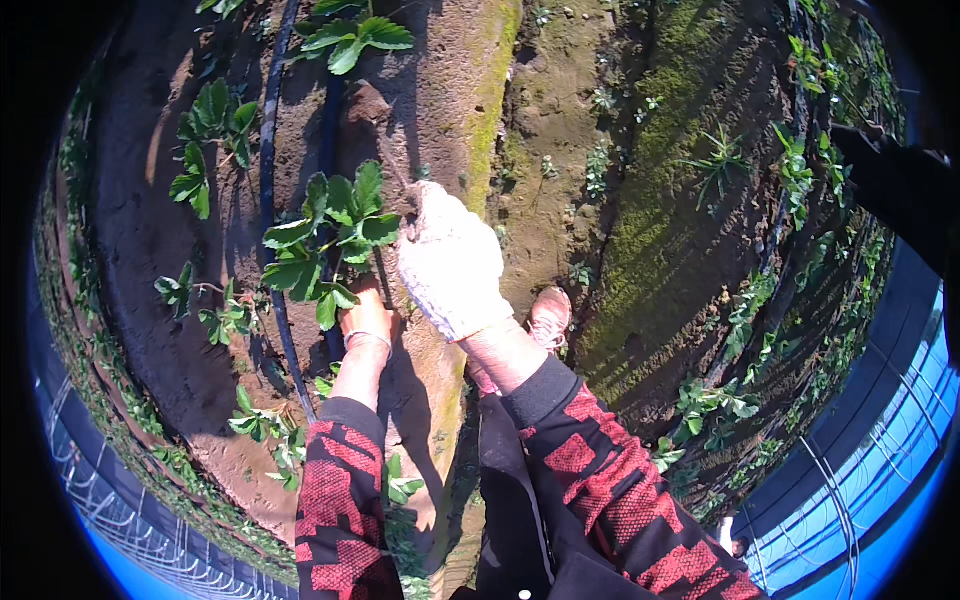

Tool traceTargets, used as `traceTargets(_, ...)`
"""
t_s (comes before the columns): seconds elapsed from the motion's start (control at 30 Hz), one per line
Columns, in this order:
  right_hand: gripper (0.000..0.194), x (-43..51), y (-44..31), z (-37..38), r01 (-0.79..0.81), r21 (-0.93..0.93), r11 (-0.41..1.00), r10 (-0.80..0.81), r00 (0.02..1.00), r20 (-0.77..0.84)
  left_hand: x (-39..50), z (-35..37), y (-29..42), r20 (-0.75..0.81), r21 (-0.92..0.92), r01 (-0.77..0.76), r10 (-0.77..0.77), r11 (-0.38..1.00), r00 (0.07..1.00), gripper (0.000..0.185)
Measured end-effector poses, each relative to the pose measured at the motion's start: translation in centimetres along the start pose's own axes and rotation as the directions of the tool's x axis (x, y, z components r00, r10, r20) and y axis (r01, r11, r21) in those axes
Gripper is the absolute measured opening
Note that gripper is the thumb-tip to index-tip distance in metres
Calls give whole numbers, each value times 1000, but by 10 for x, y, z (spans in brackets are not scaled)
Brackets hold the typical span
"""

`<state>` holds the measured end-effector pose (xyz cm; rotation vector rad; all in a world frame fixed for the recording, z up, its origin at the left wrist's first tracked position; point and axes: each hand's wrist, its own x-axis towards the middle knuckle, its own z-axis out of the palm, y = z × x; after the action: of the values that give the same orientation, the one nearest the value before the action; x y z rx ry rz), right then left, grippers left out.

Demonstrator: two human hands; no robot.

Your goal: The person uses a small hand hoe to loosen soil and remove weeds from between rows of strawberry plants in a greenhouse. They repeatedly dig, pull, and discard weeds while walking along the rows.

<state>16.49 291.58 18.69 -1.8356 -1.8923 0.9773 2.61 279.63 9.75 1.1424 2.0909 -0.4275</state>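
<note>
A strawberry plant (330, 232) with broad toothed leaves grows from the soil bed in front of me. My left hand (369, 319), bare and with a thin band at the wrist, reaches down to its base. Leaves cover the fingertips, so whether they grip the stem is hidden. Just right of the plant, my right hand (454, 259) in a white knitted glove is closed around what looks like a small hand tool (369, 105). Its thin shaft runs up from the glove to a rust-brown blade lying against the soil; the handle is hidden.
A black drip hose (270, 150) runs along the bed, left of the plant. More strawberry plants (214, 120) line it. A mossy furrow (555, 202) lies to the right, with my pink shoe (551, 315) in it. Another person (731, 536) shows small at lower right.
</note>
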Motion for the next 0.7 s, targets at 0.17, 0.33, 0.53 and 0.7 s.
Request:
traceTargets(0.17,34,-93,53,-47,-264,389,883,220,963,154,4,2,-41,-84,42,49,-45,998,995,60)
traceTargets(0.33,28,-184,125,-116,-564,350,748,608,794,-21,20,8,-31,-39,173,87,-82,981,996,56)
traceTargets(0.53,36,-248,162,-216,-516,787,337,888,453,-83,33,8,-45,-64,204,80,-68,976,996,58)
traceTargets(0.7,41,-245,209,-273,-232,912,338,908,337,-250,45,5,-56,-73,243,95,-80,965,994,62)
